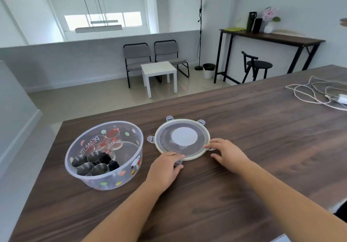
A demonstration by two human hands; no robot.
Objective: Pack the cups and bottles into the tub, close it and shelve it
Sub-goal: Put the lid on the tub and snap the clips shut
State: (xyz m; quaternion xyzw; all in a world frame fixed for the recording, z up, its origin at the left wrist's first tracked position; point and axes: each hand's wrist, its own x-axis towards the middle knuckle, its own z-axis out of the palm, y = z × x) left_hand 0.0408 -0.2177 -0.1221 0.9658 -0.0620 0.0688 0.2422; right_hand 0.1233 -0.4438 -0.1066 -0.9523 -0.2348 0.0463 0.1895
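Packing looks done: the clear tub [104,155] sits open on the wood table [244,147], w/ steel cups [88,163], glass cups [112,138] and dark-capped bottles [110,162] inside. The lid [183,139] lies flat on the table just right of the tub, not touching it, four clip tabs sticking out around its rim.

Both hands are on the lid's near edge. Left hand [165,168] has fingers over the rim and thumb by the near tab; right hand [228,154] has fingertips touching the rim by the right tab. Neither has closed around it yet – fingers spread, resting on it, lid not lifted.

Risks from here, as a judgement:
- Lid is thin, flat on the wood; fingertips may slide off before getting under the edge.
- Carried over tilted, it could knock the tub rim or land off-centre, so tabs won't line up.
- Glass cups stand tallest; if any pokes above the rim, pressing down could crack it or stop the seal.
- A tab left unclipped could let the lid pop off during shelving.

A white cable [317,93] lies well apart, far right.
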